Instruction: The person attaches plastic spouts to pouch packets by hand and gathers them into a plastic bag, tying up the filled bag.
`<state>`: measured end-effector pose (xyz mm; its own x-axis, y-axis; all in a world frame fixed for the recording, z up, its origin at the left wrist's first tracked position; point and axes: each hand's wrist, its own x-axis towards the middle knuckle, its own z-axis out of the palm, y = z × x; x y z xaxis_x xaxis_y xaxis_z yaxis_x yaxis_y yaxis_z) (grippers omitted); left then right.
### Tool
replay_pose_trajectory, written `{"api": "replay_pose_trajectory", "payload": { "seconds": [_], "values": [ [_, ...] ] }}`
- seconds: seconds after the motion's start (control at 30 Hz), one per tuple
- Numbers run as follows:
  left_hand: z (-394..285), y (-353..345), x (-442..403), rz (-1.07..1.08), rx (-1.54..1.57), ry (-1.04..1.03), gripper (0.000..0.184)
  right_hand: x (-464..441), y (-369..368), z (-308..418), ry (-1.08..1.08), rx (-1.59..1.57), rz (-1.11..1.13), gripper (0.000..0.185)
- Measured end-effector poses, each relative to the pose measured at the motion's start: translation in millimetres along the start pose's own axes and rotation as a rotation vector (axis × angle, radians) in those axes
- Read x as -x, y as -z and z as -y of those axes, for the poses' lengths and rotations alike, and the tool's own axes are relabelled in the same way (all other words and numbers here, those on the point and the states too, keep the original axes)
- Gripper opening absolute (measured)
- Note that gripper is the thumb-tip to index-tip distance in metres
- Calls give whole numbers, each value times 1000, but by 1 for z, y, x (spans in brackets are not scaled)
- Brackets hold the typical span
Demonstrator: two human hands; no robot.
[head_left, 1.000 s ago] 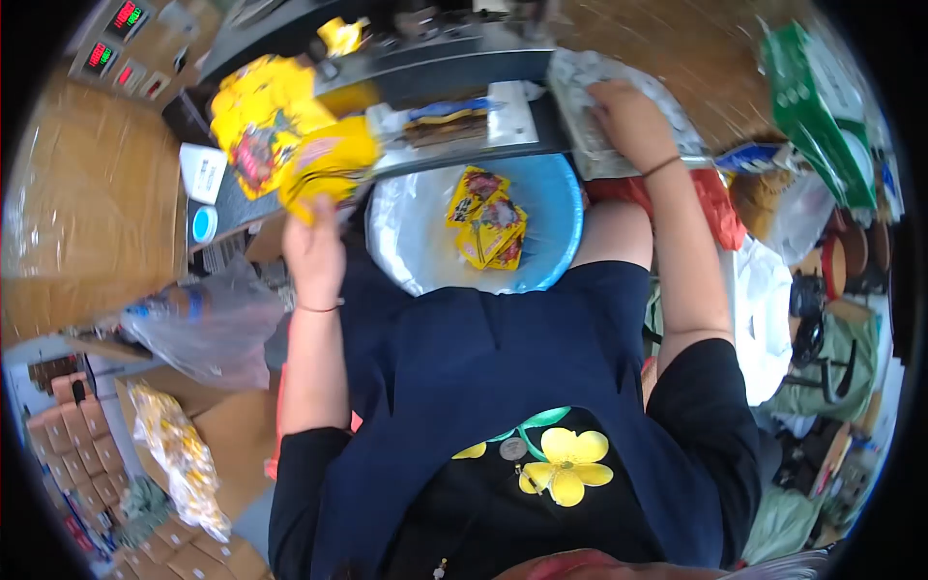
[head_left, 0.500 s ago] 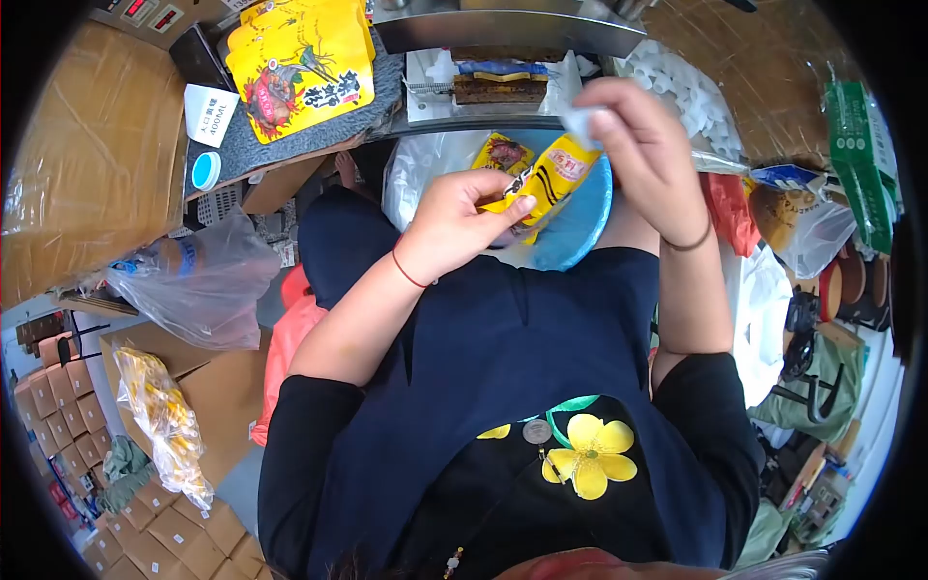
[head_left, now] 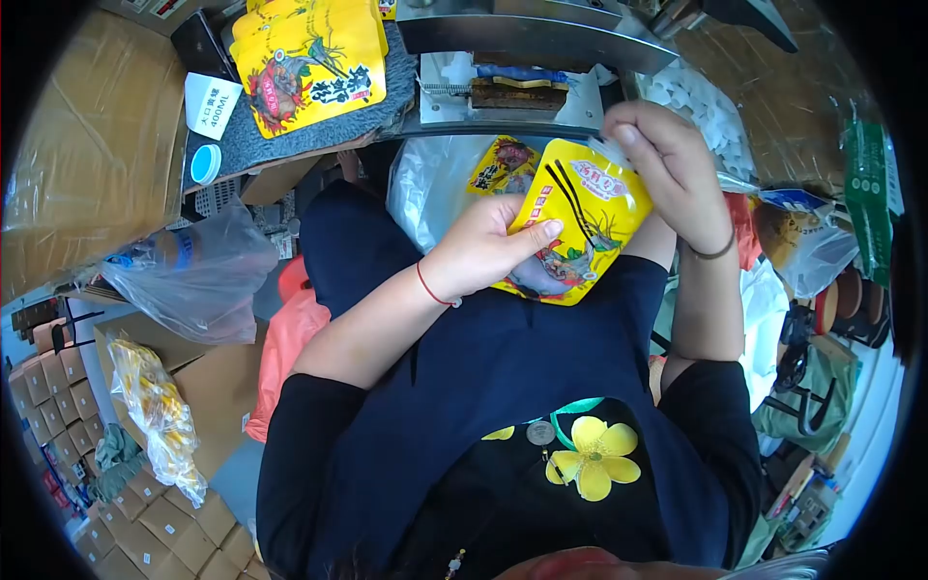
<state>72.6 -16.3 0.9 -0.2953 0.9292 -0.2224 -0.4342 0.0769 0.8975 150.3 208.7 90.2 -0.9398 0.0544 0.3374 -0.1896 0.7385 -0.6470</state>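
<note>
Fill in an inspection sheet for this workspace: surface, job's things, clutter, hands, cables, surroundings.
Surface: grey mat under stacked yellow pouches; white card beside them.
Job's things: held pouch; more pouches by a plastic liner beyond; heaped white pieces.
Clutter: clear bag at left.
Hands: left hand grips the held pouch; right hand pinches a small translucent piece at its upper edge.
Cables: dark bundle at right, possibly cable; unclear.
Surroundings: taped carton at left, stacked boxes lower left.

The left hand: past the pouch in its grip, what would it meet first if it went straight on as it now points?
Past the yellow pouch, the left hand would probably meet the right hand first, though depth is unclear.
</note>
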Motion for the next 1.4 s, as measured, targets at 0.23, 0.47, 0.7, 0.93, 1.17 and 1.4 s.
{"api": "replay_pose_trajectory", "payload": {
  "seconds": [0.23,0.47,0.7,0.93,1.17,1.4],
  "values": [
    [6,-2,-2,54,-89,80,30,7,6,5,-188,-165,-177,12],
    [-2,-10,4,29,121,67,31,5,5,0,-55,38,30,13],
    [8,-8,2,83,164,120,32,3,15,-2,-57,53,209,16],
    [7,-11,2,28,163,94,29,6,10,-5,25,82,198,16],
    [15,-6,1,-4,-7,35,25,7,10,7,-114,-41,10,15],
    [12,-8,6,20,93,69,27,11,5,1,-10,75,85,16]
  ]
}}
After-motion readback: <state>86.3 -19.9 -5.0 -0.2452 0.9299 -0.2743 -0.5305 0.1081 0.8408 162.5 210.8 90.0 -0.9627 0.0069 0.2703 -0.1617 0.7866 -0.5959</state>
